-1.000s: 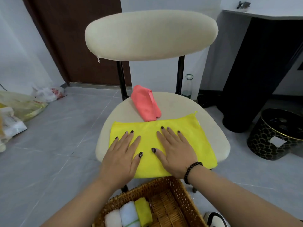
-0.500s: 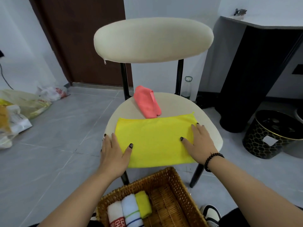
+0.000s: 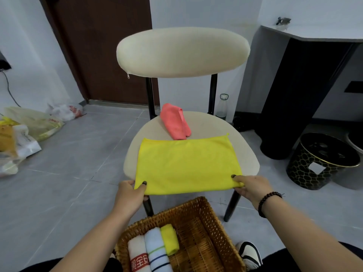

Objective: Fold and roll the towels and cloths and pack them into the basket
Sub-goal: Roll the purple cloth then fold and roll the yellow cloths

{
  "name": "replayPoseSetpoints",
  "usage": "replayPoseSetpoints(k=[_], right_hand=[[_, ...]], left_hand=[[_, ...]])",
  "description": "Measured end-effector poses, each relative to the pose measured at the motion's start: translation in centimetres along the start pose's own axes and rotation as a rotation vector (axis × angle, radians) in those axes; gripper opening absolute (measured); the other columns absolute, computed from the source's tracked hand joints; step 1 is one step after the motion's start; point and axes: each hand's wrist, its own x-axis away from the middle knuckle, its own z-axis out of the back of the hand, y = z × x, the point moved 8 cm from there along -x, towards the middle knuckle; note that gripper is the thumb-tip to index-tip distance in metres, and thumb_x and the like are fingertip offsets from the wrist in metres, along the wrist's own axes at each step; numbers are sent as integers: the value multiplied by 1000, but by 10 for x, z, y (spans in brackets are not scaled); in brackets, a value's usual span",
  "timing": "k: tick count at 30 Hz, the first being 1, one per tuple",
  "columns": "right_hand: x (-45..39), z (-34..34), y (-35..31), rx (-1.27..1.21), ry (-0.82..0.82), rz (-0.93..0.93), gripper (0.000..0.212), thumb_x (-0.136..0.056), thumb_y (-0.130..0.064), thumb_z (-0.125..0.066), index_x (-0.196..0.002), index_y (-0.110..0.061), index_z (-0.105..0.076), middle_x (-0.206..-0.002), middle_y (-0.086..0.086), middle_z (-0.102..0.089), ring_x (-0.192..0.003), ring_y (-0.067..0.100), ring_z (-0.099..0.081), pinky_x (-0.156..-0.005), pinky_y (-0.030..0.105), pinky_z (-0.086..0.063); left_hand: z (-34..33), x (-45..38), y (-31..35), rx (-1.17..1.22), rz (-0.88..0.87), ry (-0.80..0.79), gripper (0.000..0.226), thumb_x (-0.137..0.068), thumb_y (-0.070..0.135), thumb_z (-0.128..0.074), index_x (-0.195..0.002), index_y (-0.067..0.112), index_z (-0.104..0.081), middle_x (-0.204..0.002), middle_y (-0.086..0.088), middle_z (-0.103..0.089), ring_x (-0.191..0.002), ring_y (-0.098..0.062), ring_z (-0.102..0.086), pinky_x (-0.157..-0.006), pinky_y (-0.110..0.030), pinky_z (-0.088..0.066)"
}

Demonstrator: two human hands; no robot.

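The yellow cloth (image 3: pixel 186 163) is spread flat on the chair seat (image 3: pixel 249 154), long axis running left to right; its near corners are pinched by the left hand (image 3: pixel 130 195) and right hand (image 3: pixel 253 187). A folded pink cloth (image 3: pixel 174 121) lies behind it; the wicker basket (image 3: pixel 198 213) below holds three rolled towels (image 3: pixel 153 248).

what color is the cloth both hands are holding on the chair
Bright yellow cloth, pinched at its near corners; the head view, the only one, shows it.

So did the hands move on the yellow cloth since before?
Yes. Left hand and right hand slid off the flat yellow cloth to its near corners, at the cream chair seat's front edge, each taking a pinching grip.
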Motion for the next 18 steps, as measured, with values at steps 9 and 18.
replayPoseSetpoints(k=[9, 18], right_hand=[[1, 11, 1, 129, -294, -74, 18, -89, 10, -52, -80, -5, -50, -71, 15, -57, -57, 20, -60, -44, 21, -49], [16, -4, -45, 334, -572, 128, 37, -84, 18, -52, -109, -4, -68, -94, 12, -60, -73, 15, -63, -56, 22, -52]], left_hand=[[18, 19, 20, -200, -252, -96, 13, -93, 17, -56, -99, 27, -52, -76, -6, -66, -68, -9, -67, -57, -24, -41], [31, 15, 32, -293, -337, -220, 40, -77, 8, -74, -100, 40, -67, -82, 1, -67, -54, -3, -56, -53, -14, -43]])
